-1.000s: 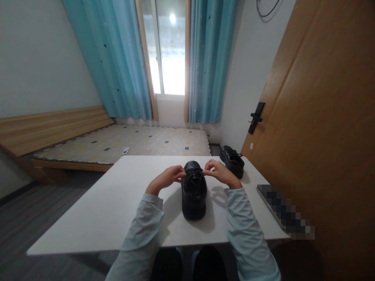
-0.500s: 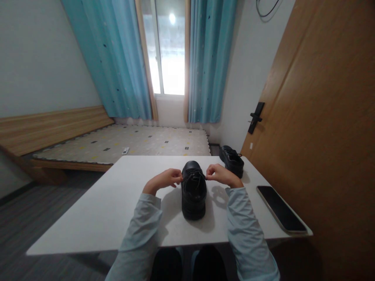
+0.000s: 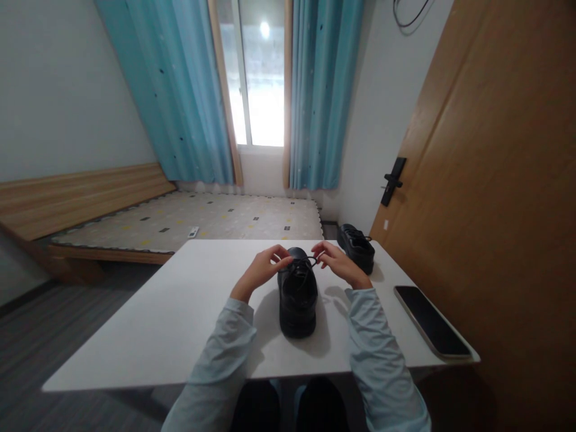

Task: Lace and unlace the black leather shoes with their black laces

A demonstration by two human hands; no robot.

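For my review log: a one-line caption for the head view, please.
Left hand and right hand pinch the laces of a black shoe on a white table.

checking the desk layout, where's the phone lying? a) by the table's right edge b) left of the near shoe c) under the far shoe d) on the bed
a, the phone lies flat by the right edge of the table, right of the right hand at the near shoe.

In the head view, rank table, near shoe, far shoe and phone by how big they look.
1. Table, by far.
2. Near shoe.
3. Phone and far shoe look too alike to rank; the far shoe is farther from the camera, so it probably matches the near shoe.
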